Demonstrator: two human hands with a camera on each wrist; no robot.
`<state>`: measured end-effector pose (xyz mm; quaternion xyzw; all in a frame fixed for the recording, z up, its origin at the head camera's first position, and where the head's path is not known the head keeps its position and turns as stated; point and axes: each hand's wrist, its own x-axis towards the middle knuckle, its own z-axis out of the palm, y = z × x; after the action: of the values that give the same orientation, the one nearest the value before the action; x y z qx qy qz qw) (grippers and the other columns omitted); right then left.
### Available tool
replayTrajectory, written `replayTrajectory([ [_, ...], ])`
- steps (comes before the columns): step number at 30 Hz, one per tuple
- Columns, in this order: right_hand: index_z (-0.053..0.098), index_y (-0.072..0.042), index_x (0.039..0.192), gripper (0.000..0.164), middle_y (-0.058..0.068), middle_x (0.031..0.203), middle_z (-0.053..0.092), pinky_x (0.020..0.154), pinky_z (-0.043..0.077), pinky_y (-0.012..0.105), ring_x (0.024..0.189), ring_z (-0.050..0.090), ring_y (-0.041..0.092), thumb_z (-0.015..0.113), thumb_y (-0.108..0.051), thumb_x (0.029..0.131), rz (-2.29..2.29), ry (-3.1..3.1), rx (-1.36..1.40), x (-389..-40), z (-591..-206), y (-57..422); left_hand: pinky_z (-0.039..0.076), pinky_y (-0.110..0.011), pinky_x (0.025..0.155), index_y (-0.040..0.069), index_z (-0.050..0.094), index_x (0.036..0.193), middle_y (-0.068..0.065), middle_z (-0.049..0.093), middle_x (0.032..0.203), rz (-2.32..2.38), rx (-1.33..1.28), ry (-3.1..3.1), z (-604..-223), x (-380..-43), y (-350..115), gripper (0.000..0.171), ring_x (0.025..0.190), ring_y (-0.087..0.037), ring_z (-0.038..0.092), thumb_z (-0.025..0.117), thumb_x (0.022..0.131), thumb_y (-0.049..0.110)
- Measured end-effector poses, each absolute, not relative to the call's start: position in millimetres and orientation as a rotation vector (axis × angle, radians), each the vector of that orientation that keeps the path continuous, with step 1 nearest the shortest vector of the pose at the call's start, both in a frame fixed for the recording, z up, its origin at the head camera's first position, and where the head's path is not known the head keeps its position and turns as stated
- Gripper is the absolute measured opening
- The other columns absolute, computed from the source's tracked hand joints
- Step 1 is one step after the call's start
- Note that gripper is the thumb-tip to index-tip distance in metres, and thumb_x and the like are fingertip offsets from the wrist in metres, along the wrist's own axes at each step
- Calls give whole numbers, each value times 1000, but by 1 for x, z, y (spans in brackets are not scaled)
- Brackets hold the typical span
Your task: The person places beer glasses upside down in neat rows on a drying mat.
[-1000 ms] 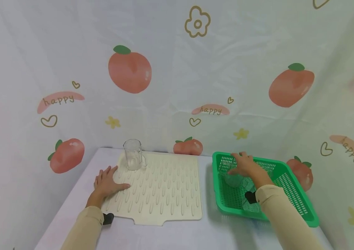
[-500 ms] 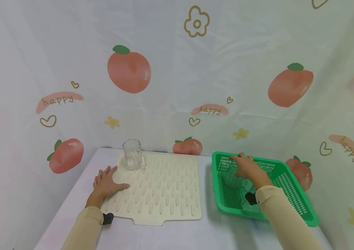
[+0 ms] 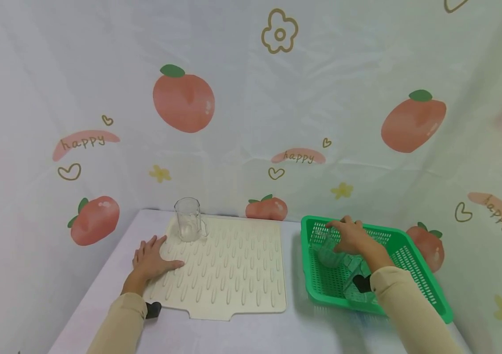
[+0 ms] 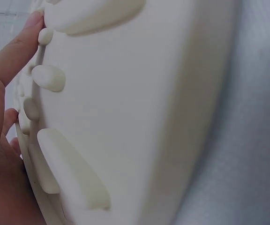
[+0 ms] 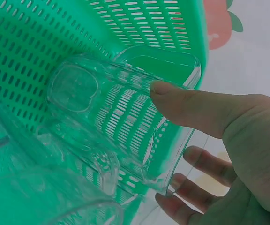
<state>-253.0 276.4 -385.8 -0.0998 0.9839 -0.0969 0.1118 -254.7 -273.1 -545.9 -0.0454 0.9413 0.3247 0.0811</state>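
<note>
My left hand [image 3: 152,263] lies spread on the left edge of a cream ridged drying mat [image 3: 233,265]; the left wrist view shows its thumb along the raised ridges [image 4: 50,77]. A clear mug [image 3: 190,221] with a handle stands upright on the mat's far left corner. Inside the green basket [image 3: 308,275], my right hand [image 3: 353,236] grips another clear mug [image 5: 121,112] near its rim. The thumb presses one side and the fingers are at the other, partly seen through the clear wall.
More clear glassware [image 3: 355,287] lies in the basket, partly hidden by the right wrist; one piece [image 5: 46,197] is close beside the held mug. The basket stands right of the mat on a white-covered table [image 3: 260,334]. A printed curtain [image 3: 233,123] hangs behind.
The right hand has closed on the mug in the basket and shifted slightly right. That mug now stands more upright. The left hand and the mug on the mat have stayed put.
</note>
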Motion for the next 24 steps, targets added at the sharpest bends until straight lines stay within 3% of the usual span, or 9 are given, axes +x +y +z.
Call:
replayTrajectory([
  [24,53,-10,140,59,36,140,37,82,46,64,118,35,56,79,-22,88,-450,3041,-360,-252,-331,279,-6,-75,118,7,19,162,-30,2,168,961,-135,2821,-543,-255,-272,123,152,-58,-12,84,73,62],
])
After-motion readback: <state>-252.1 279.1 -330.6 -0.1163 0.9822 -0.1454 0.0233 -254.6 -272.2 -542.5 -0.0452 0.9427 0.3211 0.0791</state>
